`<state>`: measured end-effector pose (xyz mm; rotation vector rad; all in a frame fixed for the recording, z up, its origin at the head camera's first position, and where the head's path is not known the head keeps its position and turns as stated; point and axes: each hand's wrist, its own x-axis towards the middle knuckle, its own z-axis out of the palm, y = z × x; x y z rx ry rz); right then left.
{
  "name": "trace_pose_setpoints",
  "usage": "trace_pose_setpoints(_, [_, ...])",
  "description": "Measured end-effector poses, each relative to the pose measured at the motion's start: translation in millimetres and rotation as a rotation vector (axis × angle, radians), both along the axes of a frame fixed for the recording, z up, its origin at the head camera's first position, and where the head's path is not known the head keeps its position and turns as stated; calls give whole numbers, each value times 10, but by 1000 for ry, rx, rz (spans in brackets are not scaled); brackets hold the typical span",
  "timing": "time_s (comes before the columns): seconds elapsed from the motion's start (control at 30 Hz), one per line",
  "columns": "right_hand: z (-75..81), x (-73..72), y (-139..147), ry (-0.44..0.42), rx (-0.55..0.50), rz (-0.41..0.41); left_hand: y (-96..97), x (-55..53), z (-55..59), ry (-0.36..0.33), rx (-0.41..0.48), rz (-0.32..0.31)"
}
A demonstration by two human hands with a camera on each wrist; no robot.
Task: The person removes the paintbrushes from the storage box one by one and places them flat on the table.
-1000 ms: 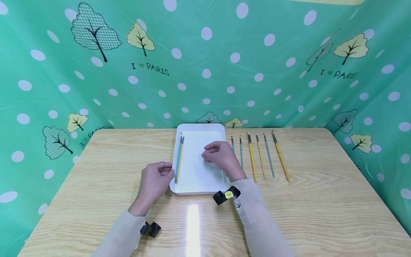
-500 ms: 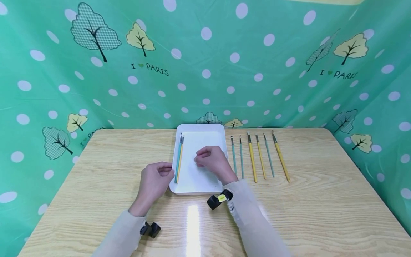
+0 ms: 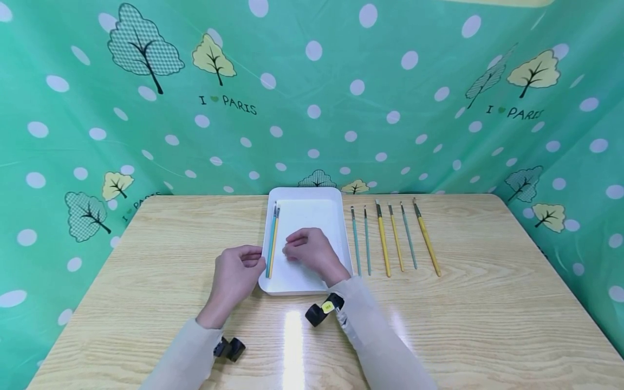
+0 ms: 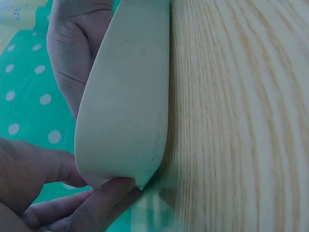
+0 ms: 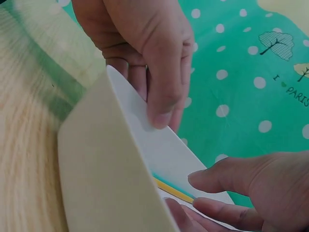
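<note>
My left hand (image 3: pixel 238 275) pinches the left rim of a white tray (image 3: pixel 312 281), thumb on one side of the wall and fingers on the other. In the left wrist view, the tray's outer wall (image 4: pixel 123 96) fills the middle. Inside along the left wall lie a teal paintbrush (image 3: pixel 271 238) and a thin yellow paintbrush (image 3: pixel 274 244), side by side. My right hand (image 3: pixel 312 252) hovers over the tray a little right of them, fingers loosely bent with nothing between them. From the right wrist, its thumb and forefinger (image 5: pixel 227 212) show apart, near the brush handles.
Right of the tray, several teal and yellow paintbrushes (image 3: pixel 382 238) lie in a row on the wooden table (image 3: pixel 487 325), bristles pointing away. A green dotted curtain (image 3: pixel 312 135) hangs behind the table's far edge.
My right hand has moved left and toward me across the tray, closer to the two brushes in it. The left hand stays at the rim.
</note>
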<state>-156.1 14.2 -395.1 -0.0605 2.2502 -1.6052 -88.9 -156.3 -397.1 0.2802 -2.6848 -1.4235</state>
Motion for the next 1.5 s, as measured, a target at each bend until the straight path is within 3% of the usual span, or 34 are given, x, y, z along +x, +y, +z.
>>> trace_pose_setpoints(0.77, [-77,138,-227,-54,-75,6,19,25,20,12,21,-13])
trace_pose_setpoints(1.5, [-107,190,-283,25,27,48,22,31,33,2,0,-38])
